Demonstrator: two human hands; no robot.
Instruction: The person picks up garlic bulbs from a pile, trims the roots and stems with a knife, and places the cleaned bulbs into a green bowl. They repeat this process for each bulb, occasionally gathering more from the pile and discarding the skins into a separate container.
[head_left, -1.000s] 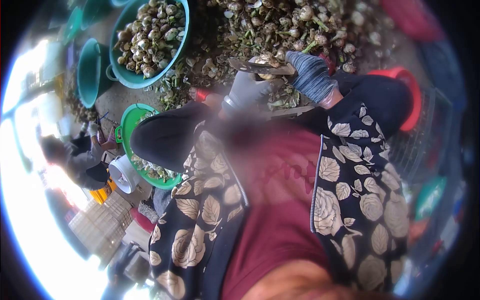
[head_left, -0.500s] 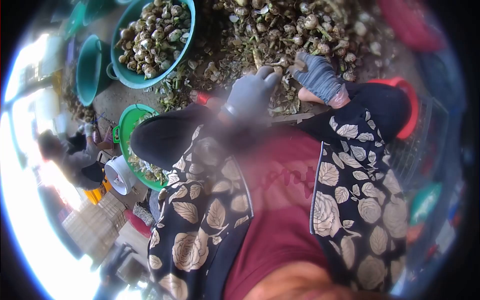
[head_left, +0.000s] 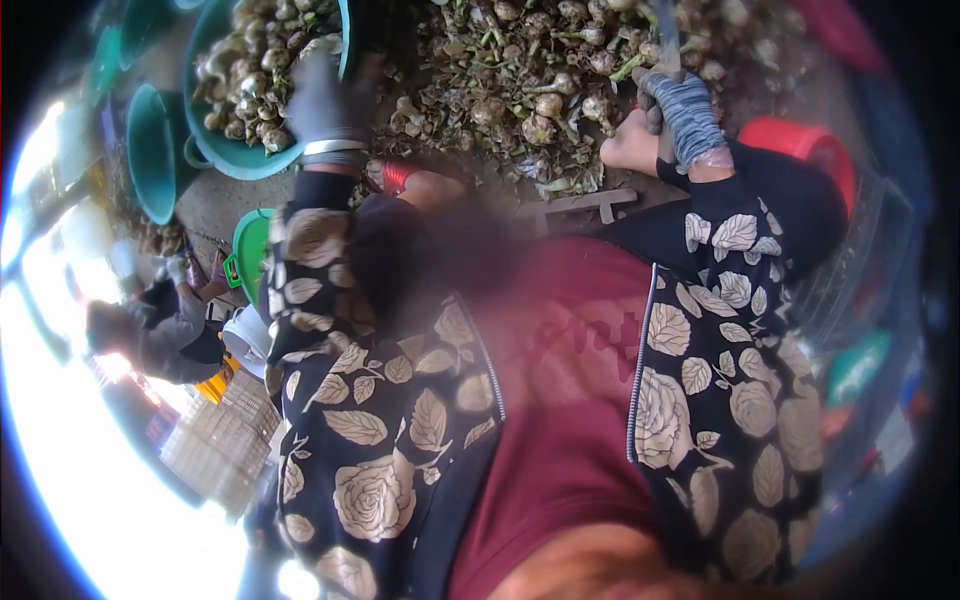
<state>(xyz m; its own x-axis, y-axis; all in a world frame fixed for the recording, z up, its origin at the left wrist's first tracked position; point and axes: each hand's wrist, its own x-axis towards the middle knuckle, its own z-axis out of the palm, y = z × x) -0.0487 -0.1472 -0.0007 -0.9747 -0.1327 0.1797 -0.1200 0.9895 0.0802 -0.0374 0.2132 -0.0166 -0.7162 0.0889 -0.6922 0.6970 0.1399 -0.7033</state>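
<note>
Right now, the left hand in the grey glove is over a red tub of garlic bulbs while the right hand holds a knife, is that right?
Not quite. The tub under the left hand is teal, not red, as the head view shows. The rest holds: it is full of garlic bulbs, and the right hand holds a knife.

Bare ground (head_left: 225,205), heaped garlic bulbs (head_left: 520,90), teal tubs (head_left: 150,165), red basin (head_left: 800,140)
</note>
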